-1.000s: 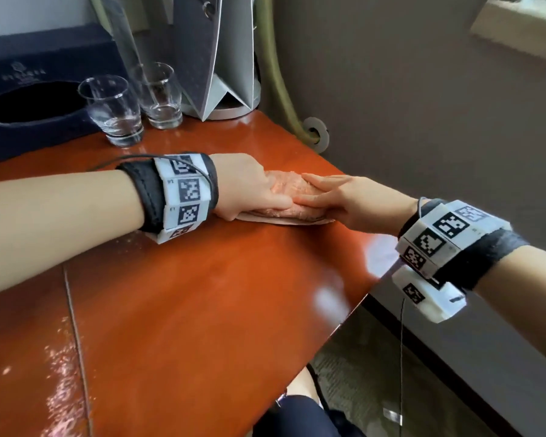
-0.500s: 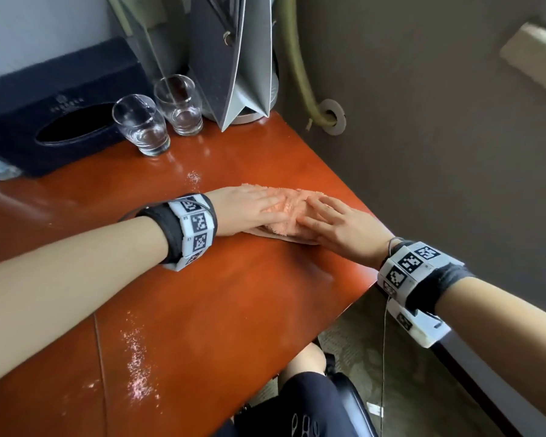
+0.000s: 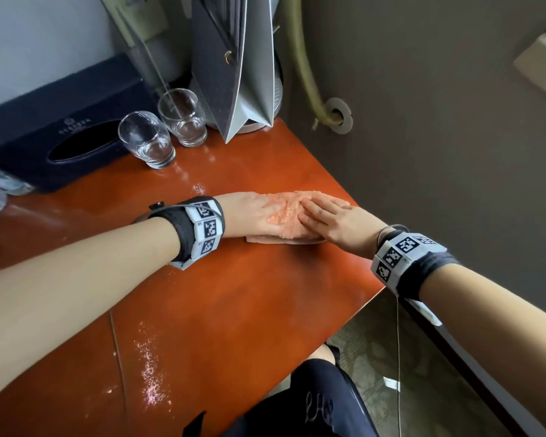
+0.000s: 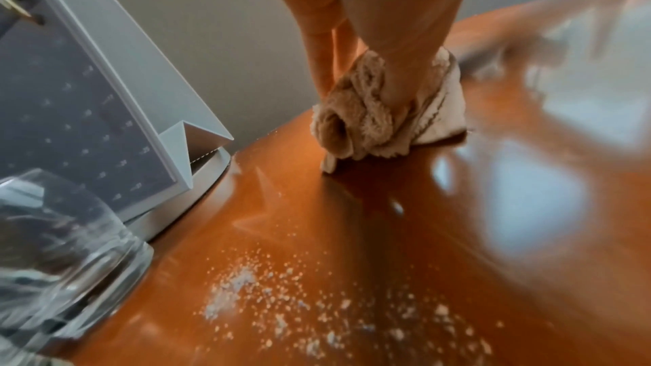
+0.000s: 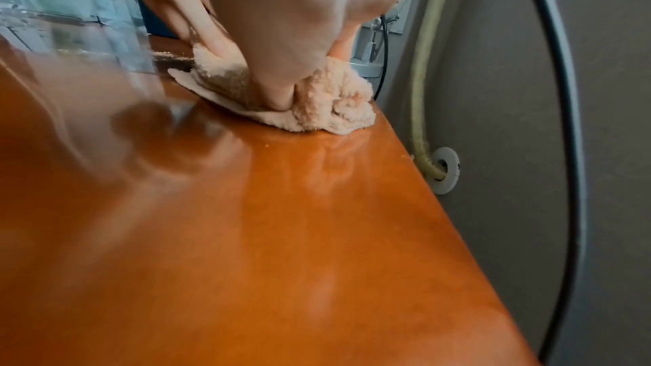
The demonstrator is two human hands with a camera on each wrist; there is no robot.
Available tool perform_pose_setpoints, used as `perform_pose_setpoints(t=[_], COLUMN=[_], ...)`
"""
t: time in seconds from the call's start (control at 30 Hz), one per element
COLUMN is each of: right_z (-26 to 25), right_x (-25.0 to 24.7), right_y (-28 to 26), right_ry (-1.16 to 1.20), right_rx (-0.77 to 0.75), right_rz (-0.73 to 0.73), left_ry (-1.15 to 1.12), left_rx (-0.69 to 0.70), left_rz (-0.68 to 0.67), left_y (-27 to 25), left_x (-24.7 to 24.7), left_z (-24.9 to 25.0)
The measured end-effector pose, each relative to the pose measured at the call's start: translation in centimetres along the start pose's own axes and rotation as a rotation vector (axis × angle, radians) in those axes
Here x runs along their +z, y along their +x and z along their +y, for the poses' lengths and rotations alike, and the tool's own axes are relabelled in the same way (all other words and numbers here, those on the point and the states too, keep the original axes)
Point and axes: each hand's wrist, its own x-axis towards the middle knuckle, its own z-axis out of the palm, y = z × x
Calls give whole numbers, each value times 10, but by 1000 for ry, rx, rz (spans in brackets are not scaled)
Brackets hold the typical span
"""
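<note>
A folded, fluffy peach cloth (image 3: 286,216) lies on the glossy orange-brown table (image 3: 234,294) near its right edge. My left hand (image 3: 252,212) presses flat on the cloth's left part, fingers stretched over it. My right hand (image 3: 328,219) lies flat on the right part, fingers straight and pointing up-left. In the left wrist view the cloth (image 4: 366,118) bunches under the left hand (image 4: 398,38). The right wrist view shows the cloth (image 5: 338,105) squeezed down under the right hand (image 5: 278,38). White powder (image 3: 150,373) is scattered on the table, with another small patch (image 3: 198,187) by the left wrist.
Two empty glasses (image 3: 147,140) (image 3: 183,118) stand at the back beside a dark tissue box (image 3: 60,137) and a grey standing folder (image 3: 240,58). A hose (image 3: 309,74) runs down the wall on the right. The table's edge (image 3: 363,307) drops off close to my right wrist.
Both hands have stayed on the cloth. The right hand has slid further onto it, its fingers now angled up-left. The head view has pulled back and tilted down.
</note>
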Motion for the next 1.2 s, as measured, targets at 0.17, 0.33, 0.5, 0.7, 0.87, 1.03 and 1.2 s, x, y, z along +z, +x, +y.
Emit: perform_pose_setpoints(t=[0.17, 0.33, 0.5, 0.7, 0.87, 1.03, 1.2], right_z=[23, 39, 55, 71, 88, 105, 119], right_x=[5, -1, 7, 7, 11, 4, 1], right_y=[13, 29, 37, 51, 60, 73, 86], right_ry=[1, 52, 83, 105, 76, 135, 181], right_rx=[62, 171, 174, 152, 141, 249, 300], right_rz=[-51, -212, -160, -166, -200, -455, -478], left_ry=[-40, -73, -80, -140, -123, -134, -264], left_rx=[-81, -134, -198, -313, -322, -289, -348], left_rz=[-78, -62, -78, -349, -218, -144, -158], left_y=[-1, 0, 3, 11, 9, 7, 5], left_x=[3, 16, 11, 6, 11, 18, 10], left_z=[-19, -34, -45, -52, -63, -75, -83])
